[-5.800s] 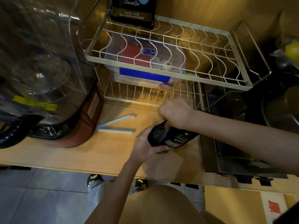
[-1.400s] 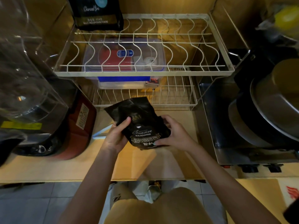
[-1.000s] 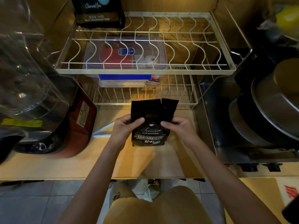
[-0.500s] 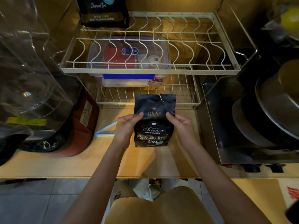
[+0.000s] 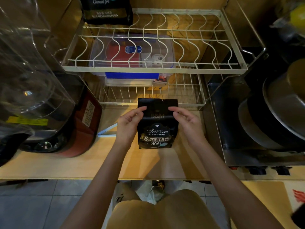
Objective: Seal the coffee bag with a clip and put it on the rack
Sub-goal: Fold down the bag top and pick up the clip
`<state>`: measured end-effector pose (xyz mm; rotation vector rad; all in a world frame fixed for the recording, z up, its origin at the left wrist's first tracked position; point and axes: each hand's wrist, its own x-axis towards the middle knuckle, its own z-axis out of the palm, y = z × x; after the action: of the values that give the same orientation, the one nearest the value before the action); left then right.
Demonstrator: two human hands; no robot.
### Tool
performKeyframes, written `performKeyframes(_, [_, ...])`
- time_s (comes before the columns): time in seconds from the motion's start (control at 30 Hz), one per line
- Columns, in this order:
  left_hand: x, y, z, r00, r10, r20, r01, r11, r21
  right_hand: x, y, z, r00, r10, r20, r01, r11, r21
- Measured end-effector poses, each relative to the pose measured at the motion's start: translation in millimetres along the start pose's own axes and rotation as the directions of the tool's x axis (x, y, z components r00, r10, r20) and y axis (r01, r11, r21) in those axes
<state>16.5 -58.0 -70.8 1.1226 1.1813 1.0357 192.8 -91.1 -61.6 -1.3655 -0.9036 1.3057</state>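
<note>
The black coffee bag (image 5: 156, 128) is upright over the wooden counter (image 5: 66, 164), pinched near its top edge from both sides: left hand (image 5: 127, 125) has thumb and fingertips on the left upper corner, right hand (image 5: 187, 123) does the same on the right one. The top strip of the bag has a little notch or tear in the middle and it isn't sealed. The light blue clip (image 5: 107, 132) lies on the counter just left of the left hand, splayed in a V, nobody touching it. Straight behind the bag is the white wire rack (image 5: 153, 70), two tiers; the lower tier holds a clear plastic box (image 5: 132, 53) with red and blue stuff inside, so most of that level is taken up. The upper tier is mostly bare wire, except another dark coffee bag (image 5: 107, 10) stands at its back left corner. On the left a big clear-topped appliance (image 5: 33, 71) with a red base crowds the counter right up to the rack. On the right there's a steel stove unit (image 5: 264, 156) with stacked metal pans (image 5: 280, 109), close to the rack's right side.
</note>
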Motion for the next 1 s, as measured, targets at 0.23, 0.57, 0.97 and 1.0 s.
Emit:
performKeyframes(0.23, [7,-6,-18,0.973,-0.030,0.229,-0.020,0.977,0.213,1,4,-17,0.989,0.017,0.145,0.005,0.988,-0.156])
performKeyframes(0.57, [12,-7,-19,0.986,0.002,0.168,-0.044,0.969,0.244,11,2,-19,0.989,-0.138,0.055,0.147,0.846,-0.513])
performKeyframes(0.97, [18,-12,-11,0.997,0.039,0.069,-0.055,0.968,0.244,16,12,-10,0.999,-0.038,-0.021,0.032,0.972,-0.235])
performKeyframes(1.0, [17,-12,-13,0.993,0.044,0.107,-0.068,0.968,0.242,18,12,-11,0.998,-0.054,-0.021,0.047,0.965,-0.258])
